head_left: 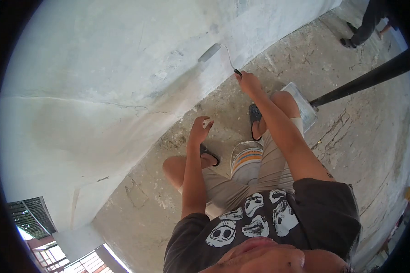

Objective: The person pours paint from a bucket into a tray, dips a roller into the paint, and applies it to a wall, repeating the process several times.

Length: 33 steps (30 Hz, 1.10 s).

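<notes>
My right hand [249,83] is wrapped round the dark handle of a paint roller [209,53]. The roller's grey sleeve lies against the white wall [123,50], low down near the floor. Bare and a little curled, with thumb and fingers apart, my left hand [199,130] hangs in front of the wall above my left knee and holds nothing. Between my legs a white bucket [246,160] with orange and blue stripes shows under me, its upper part hidden by my thighs.
A pale, flat, tray-like thing [307,111] lies beside my right knee, at the foot of a black pole [364,78]. Another person's legs [368,25] stand at the far right. The concrete floor [351,136] is rough and cracked. A barred window [86,264] is at the lower left.
</notes>
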Available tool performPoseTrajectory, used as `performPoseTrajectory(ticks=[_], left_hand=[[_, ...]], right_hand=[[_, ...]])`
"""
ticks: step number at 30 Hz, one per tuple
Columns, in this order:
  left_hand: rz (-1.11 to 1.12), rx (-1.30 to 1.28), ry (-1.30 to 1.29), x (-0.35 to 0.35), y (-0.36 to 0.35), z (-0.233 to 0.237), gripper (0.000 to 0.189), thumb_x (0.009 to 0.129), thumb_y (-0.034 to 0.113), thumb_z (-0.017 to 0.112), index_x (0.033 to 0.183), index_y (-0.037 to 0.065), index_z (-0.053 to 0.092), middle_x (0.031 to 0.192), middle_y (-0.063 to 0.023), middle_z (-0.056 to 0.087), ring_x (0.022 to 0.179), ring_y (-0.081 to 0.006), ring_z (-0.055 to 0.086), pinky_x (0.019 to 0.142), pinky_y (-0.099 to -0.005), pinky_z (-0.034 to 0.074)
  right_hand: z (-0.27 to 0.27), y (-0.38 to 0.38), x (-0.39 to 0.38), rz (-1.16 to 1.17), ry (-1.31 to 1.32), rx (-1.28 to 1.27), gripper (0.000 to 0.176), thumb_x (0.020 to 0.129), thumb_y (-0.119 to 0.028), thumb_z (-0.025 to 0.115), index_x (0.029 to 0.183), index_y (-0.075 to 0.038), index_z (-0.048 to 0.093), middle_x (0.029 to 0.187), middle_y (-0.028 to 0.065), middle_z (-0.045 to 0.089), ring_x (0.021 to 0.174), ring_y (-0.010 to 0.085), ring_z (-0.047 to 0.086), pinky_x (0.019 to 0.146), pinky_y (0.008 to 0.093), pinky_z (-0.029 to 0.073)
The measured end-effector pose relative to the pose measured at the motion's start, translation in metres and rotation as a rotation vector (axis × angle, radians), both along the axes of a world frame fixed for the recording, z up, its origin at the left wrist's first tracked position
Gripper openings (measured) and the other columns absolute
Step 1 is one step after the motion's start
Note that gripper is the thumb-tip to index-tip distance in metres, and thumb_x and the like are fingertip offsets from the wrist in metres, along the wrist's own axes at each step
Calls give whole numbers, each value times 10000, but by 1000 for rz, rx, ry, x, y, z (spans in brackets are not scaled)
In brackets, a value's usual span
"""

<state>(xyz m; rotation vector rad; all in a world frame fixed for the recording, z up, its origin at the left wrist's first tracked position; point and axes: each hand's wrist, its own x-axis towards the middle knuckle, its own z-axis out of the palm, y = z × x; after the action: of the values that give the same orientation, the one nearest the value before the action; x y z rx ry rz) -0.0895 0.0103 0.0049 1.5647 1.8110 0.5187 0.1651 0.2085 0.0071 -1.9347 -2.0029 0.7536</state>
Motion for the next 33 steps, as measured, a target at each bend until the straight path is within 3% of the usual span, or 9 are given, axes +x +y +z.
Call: performPoseTrajectory(ticks=[8,11,17,29,31,33], left_hand=[[36,-51,8,0,1,-1,460,926,393,663,1253,75,606,1300,-184,559,1092,-344,621,912,-430,511],[33,-46,12,-6,-2,-6,464,927,392,663,1252,67,601,1305,-191,546,1100,-357,614,907,-441,515],[49,-36,-15,0,-1,0,460,923,389,670,1241,64,601,1293,-195,542,1102,-362,611,895,-438,522],[55,22,-14,-2,1,-7,421,914,372,685,1209,81,612,1251,-167,570,1069,-343,626,868,-405,530],[64,43,-33,-4,0,-10,411,911,365,690,1201,83,615,1235,-163,577,1057,-339,631,858,-400,532],[47,123,-61,-5,-2,-14,395,906,356,699,1185,86,623,1217,-162,583,1032,-338,635,847,-404,532]], right_hand=[[-6,1,-1,25,-15,-47,501,1001,-490,429,1068,-36,628,1011,211,694,966,413,670,820,523,536],[16,-9,-8,3,13,-40,497,998,-490,434,1067,-40,635,1017,212,694,975,416,666,825,527,533],[6,-5,-5,8,7,-75,513,993,-508,433,1064,-43,638,988,227,690,970,412,664,828,528,525],[42,1,5,53,174,-24,482,967,-473,501,1054,-11,611,932,252,680,931,449,647,818,532,504],[91,-6,18,50,270,-38,401,945,-398,572,1059,-14,590,841,204,673,790,349,678,721,455,533],[110,-7,50,124,442,-211,361,932,-352,618,1050,-16,560,769,117,625,653,209,635,589,358,519]])
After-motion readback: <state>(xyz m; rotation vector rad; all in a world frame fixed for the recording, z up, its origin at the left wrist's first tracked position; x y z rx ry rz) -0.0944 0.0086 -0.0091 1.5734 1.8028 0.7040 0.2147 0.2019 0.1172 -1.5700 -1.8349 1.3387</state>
